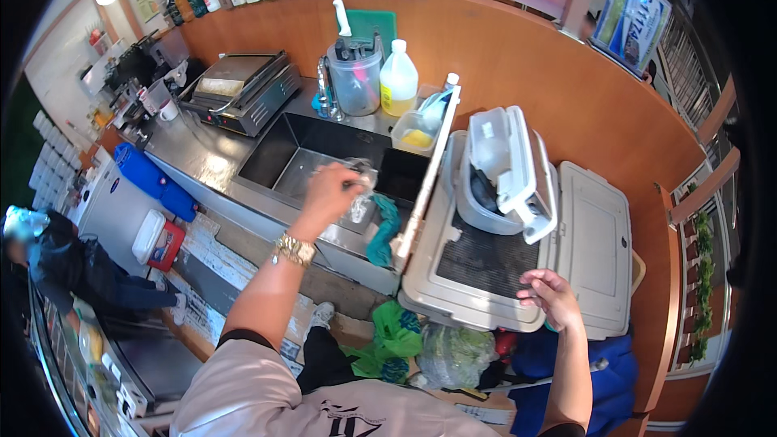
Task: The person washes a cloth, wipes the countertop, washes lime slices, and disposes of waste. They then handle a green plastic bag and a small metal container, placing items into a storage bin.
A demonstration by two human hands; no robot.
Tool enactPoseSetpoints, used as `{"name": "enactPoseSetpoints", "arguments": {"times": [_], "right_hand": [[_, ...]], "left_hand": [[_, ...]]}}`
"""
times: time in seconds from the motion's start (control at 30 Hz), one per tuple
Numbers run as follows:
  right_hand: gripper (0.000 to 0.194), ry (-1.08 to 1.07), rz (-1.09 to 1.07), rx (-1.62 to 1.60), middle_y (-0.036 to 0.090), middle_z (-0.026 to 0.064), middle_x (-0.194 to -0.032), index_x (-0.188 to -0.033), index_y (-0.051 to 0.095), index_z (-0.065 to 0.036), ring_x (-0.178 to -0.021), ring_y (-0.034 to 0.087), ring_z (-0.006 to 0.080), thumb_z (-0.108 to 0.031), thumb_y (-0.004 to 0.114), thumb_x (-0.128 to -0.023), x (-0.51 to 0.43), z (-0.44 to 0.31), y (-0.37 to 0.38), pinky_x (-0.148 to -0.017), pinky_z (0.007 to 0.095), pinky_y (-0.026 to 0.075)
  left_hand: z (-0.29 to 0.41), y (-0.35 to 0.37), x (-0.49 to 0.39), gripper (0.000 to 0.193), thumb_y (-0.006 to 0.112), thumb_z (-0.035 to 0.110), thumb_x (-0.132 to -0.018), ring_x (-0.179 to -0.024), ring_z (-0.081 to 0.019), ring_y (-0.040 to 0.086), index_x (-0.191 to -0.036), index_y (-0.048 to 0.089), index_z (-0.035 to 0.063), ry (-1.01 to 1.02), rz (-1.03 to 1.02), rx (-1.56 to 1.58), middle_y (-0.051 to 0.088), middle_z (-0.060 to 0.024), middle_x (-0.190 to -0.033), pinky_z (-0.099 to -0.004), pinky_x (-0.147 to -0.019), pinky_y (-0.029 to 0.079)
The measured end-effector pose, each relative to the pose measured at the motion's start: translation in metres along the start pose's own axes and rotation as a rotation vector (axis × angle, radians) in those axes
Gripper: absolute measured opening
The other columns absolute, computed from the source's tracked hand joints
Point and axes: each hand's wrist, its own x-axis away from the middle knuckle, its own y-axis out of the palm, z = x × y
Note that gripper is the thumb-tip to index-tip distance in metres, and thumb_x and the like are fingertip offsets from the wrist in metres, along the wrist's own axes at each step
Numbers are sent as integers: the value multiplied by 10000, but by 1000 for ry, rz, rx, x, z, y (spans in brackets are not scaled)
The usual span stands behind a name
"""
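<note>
My left hand point(332, 189), with a gold watch on its wrist, is over the front part of the steel sink point(303, 173). Its fingers are closed on a small clear item point(362, 175), perhaps plastic; what it is exactly does not show. A teal cloth point(383, 230) hangs over the sink's front edge, right of that hand. My right hand point(551, 298) is raised at the front edge of a grey plastic bin lid point(473, 309), fingers apart and nothing seen in them. Behind it, clear plastic food containers point(495, 194) with white-rimmed lids stand on a black ribbed mat point(485, 261).
A contact grill point(243, 94) stands left of the sink. Behind it are a tub of utensils point(355, 85) and a jug of yellow liquid point(399, 82). A white rail point(428, 176) divides sink and bins. Green bags point(388, 340) lie below. Another person point(79, 267) is at the far left.
</note>
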Motion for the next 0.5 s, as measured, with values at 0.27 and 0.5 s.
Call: {"name": "enactPoseSetpoints", "arguments": {"times": [0.27,0.5], "right_hand": [[196,3,660,-481,651,74,-968,-1092,580,-61,-796,655,188,-198,574,-952,-3,80,102,-689,323,552],[201,136,935,-528,652,43,-976,-1122,602,-69,-831,627,151,-152,573,-942,0,106,181,-708,292,522]], "left_hand": [[-315,121,-76,176,609,193,-841,-1035,-303,621,-892,743,90,-281,-662,-434,696,-145,-1002,-487,-966,421],[-404,223,-75,212,571,191,-864,-941,-288,674,-890,742,68,97,-1015,-604,715,-126,-928,-433,-837,524]]}}
